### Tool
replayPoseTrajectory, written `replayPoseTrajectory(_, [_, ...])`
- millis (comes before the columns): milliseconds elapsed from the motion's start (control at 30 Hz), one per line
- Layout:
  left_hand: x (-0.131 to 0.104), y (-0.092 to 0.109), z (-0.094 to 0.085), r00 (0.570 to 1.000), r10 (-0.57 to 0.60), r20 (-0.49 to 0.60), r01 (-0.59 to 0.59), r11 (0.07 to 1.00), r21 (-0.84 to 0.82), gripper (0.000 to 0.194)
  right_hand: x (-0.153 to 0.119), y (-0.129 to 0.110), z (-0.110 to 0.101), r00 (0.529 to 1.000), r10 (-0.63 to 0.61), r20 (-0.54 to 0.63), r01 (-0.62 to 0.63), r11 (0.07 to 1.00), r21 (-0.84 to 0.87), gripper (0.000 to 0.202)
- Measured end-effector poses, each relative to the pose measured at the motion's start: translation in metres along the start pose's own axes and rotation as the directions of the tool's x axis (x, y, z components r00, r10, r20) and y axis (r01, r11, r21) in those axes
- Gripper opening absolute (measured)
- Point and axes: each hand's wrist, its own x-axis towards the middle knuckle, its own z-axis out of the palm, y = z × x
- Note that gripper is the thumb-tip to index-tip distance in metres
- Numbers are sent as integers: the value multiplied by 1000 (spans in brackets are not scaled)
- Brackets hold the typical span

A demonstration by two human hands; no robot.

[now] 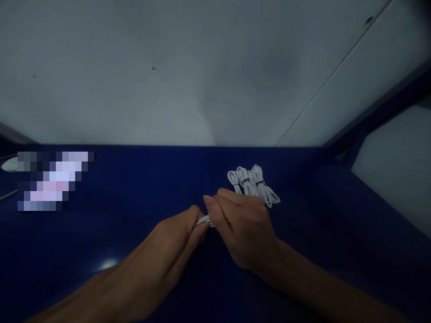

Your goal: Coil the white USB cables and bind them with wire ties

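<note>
Between my two hands runs a folded white cable [203,220], mostly covered by my fingers. My left hand [178,233] pinches it from the left, thumb and fingers closed. Close against it, my right hand [240,222] is wrapped round the other part of the cable, thumb on the near side. Just beyond my right hand lie several coiled white cables [259,184], each bundled with a dark tie; their near ends are partly hidden behind that hand.
The blue tabletop [134,179] meets a pale wall panel [151,103] at its back edge. A pixelated bright object [55,181] lies at the far left, with a white rounded item [9,164] beside it. A blue frame post [380,112] stands at the right.
</note>
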Motion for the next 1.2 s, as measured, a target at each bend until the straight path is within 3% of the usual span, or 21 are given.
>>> replayPoseTrajectory(133, [-1, 10, -4, 1000, -8, -17, 6, 996, -84, 39, 2, 6, -1, 997, -82, -7, 81, 996, -37, 52])
replayPoseTrajectory(233, [-1, 8, -3, 1000, -1, -8, 0, 996, -85, 41, 1, 6, -2, 999, -21, 33, 20, 1000, 14, 53])
replayPoseTrajectory(333, [1, -2, 1, 998, 60, -21, -59, 996, 65, 34, 0, 3, -2, 991, 88, 104, -98, 991, 91, 54])
replayPoseTrajectory(500, [3, -17, 9, 960, 269, -73, -229, 911, 342, 22, 0, -2, -3, 969, 173, 176, -204, 963, 174, 53])
replayPoseTrajectory(633, [5, -21, 10, 928, 370, -50, -291, 801, 524, 20, 0, -2, -4, 947, 226, 229, -278, 933, 228, 53])
replayPoseTrajectory(833, [10, -14, 8, 804, 594, -12, -363, 507, 781, 19, 1, -3, -7, 919, 269, 287, -340, 911, 234, 55])
replayPoseTrajectory(933, [11, -9, 8, 771, 636, -29, -338, 448, 828, 23, 2, -5, -9, 927, 269, 262, -326, 922, 208, 55])
replayPoseTrajectory(1067, [11, -12, 9, 782, 622, -42, -335, 477, 813, 34, 1, -7, -7, 937, 245, 248, -289, 944, 160, 56])
replayPoseTrajectory(1133, [10, -16, 10, 823, 565, -61, -344, 581, 738, 33, -1, -5, -4, 964, 171, 205, -194, 976, 102, 55])
replayPoseTrajectory(1200, [8, -19, 10, 889, 450, -85, -324, 749, 578, 29, -1, -1, -2, 989, 55, 136, -56, 998, 3, 53])
